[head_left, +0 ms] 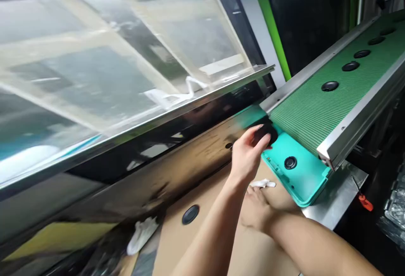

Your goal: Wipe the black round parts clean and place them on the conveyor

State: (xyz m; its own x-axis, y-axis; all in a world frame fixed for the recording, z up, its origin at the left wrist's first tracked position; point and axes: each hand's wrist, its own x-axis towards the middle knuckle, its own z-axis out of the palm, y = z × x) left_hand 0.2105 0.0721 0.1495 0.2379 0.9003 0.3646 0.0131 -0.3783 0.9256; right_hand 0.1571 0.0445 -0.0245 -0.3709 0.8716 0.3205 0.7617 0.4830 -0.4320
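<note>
My left hand (pixel 248 153) pinches a black round disc (pixel 265 136) between thumb and fingers, above the near-left end of a teal plastic tray (pixel 308 170). A smaller-looking black ring-shaped disc (pixel 290 163) lies in that tray. Lower down, my right hand (pixel 257 208) rests on the cardboard (pixel 215 196) with its fingers stretched out, partly behind my left forearm. Just beyond its fingers lies a crumpled white scrap (pixel 264 183). Another black disc (pixel 190 215) sits on the cardboard, left of my left forearm.
A green conveyor belt (pixel 303 120) carries several black discs (pixel 330 86) and ends at the teal tray. Its metal rail (pixel 335 141) has a sharp-looking corner. An orange-handled tool (pixel 365 202) is at the right. A machine with a clear window (pixel 110 69) stands left; a white glove-like cloth (pixel 142 236) lies below.
</note>
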